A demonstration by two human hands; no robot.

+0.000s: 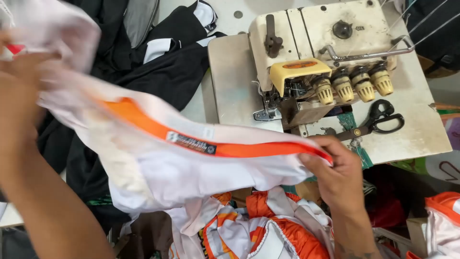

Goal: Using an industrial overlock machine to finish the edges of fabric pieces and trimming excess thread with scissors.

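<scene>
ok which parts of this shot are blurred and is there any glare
Head view: the left hand and the upper end of the white garment with the orange band are smeared by motion blur; the right hand, the cream overlock sewing machine and the black-handled scissors are sharp; light is even and soft, with no strong glare, and the white cloth looks slightly washed out.

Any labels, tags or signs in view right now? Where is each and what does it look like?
Garment label: small dark rectangle with pale print, sewn on the orange band of the white garment, between the left hand and right hand.
Machine plate: small orange oval on the sewing machine's yellow cover.
</scene>
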